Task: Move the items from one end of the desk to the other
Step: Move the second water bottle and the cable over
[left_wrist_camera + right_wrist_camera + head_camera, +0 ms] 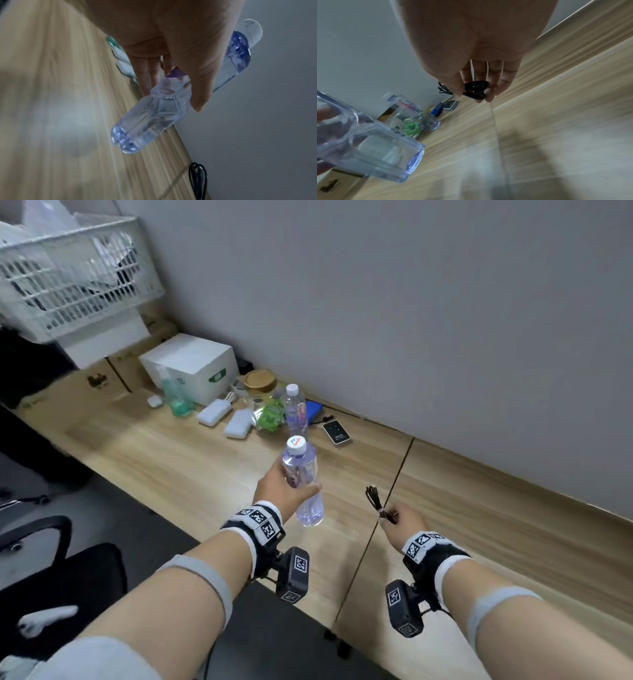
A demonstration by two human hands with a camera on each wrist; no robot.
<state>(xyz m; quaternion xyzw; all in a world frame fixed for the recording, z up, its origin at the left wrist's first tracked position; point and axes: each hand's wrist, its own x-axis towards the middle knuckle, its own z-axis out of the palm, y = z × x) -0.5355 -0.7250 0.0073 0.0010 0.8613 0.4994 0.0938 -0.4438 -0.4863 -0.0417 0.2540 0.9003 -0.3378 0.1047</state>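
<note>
My left hand [284, 491] grips a clear water bottle [305, 474] with a white cap around its middle, lifted above the wooden desk [191, 470]; the left wrist view shows the same bottle [154, 112] tilted, fingers wrapped round it. My right hand [400, 518] pinches a coiled black cable [375, 499] above the desk seam; in the right wrist view the cable [475, 89] sits between thumb and fingers. At the desk's far left end stand a second water bottle [295, 409], a jar with a wooden lid [260, 383], a green packet [270, 416], two white power banks [214, 412], a spray bottle [174, 395] and an earbud case [154, 401].
A white box [191, 364], cardboard boxes [96, 381] and a white plastic basket [75, 275] crowd the far left. A blue item [314, 412] and a small dark device [336, 432] lie by the grey wall [411, 320]. An office chair [51, 570] stands at lower left.
</note>
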